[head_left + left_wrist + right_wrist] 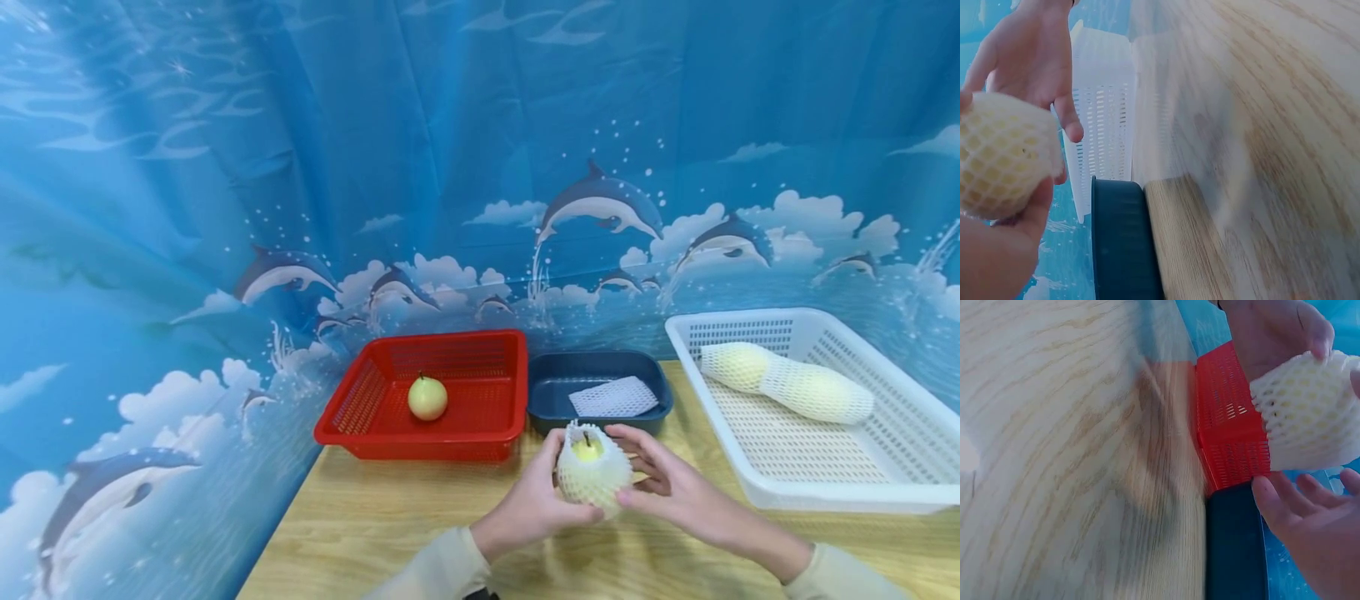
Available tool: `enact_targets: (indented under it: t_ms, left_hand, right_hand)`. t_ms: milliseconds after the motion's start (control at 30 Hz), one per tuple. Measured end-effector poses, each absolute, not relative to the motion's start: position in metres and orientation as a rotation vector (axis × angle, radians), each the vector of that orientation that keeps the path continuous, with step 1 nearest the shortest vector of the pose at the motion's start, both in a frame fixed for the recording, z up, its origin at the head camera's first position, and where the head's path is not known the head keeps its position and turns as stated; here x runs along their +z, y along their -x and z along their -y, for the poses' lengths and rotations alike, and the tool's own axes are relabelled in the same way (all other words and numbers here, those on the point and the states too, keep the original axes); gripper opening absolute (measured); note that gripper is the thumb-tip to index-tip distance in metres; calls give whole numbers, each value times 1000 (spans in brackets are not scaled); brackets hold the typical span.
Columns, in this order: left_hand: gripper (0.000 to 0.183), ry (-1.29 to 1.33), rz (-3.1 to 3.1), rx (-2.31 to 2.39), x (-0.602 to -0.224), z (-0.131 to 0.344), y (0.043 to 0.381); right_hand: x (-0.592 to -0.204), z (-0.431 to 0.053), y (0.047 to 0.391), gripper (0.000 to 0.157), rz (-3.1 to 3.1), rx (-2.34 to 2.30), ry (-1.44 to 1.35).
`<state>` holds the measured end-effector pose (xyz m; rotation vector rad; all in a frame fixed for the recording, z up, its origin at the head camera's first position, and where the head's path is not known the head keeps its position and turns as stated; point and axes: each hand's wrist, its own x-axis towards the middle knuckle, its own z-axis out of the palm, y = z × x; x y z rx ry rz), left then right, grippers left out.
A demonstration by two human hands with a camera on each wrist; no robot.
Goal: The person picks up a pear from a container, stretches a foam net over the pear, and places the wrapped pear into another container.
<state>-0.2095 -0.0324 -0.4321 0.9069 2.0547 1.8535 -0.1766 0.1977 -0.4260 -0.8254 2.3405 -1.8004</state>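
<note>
A pale yellow pear in a white foam net sleeve (595, 471) is held upright above the table by my left hand (534, 498), its stem showing through the sleeve's open top. In the left wrist view the left hand's thumb and fingers curl round the netted pear (1004, 156). My right hand (678, 492) is at the pear's right side, fingers spread and loosely bent, the thumb at the netting. The right wrist view shows that hand (1319, 531) just below the sleeve (1310, 412); whether its fingertips touch is hard to tell.
A red basket (442, 448) with one bare pear (427, 398) stands left. Behind the hands, a dark blue tray (546, 383) holds a flat foam net (615, 397). At right, a white basket (832, 492) holds netted pears (813, 390). A dolphin-print curtain (465, 167) hangs behind.
</note>
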Motion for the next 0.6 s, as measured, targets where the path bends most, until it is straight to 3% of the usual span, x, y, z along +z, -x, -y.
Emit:
enact_targets:
  t_ms: [200,400,600]
  left_hand:
    - [71,-1029,-2072,1792,-432,38,210]
    - [77,-1131,-1992,1859,-435,38,211]
    - [69,-1010,-2047,1875,-433,39,213]
  right_hand:
    - [-427,-200,174,80,-2151,-1790,921]
    - [-427,-198,173,74,-2077,-1822,978]
    - [-427,-192,176,66,-2279,-1837,843]
